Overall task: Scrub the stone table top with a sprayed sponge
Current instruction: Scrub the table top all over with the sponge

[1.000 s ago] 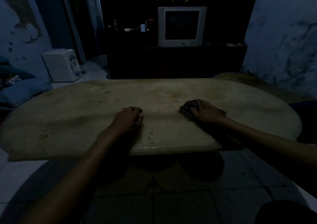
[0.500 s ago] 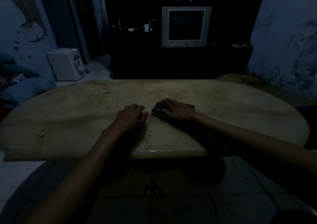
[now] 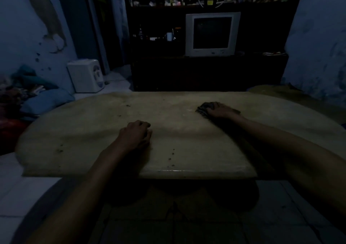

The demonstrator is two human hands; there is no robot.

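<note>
Pale stone, dull and mottled in the dim light, makes up the oval table [image 3: 187,131] that runs left to right across the view. The dark sponge [image 3: 203,109] lies flat on the stone right of centre, closer to the far edge than to the near one. The right hand [image 3: 221,111] lies on top of it, palm down, fingers [image 3: 215,105] laid forward over the pad and pressing it to the stone; whether they curl round its edge is too dark to tell. Only the sponge's left end shows, poking out past the fingertips — so the pad leads the hand toward the table's left.

The left hand [image 3: 135,134] rests on the table nearer the near edge, left of centre, its fingers curled under in a loose fist that holds nothing; it looks to be bracing the body.

The relation that matters: unscrubbed stone with dark specks lies left of the sponge and toward the near edge, so the next stroke likely sweeps leftward, the sponge going first. The right hand alone has it — the left is well apart and would sit just nearer than that path if the stroke ran long.
</note>
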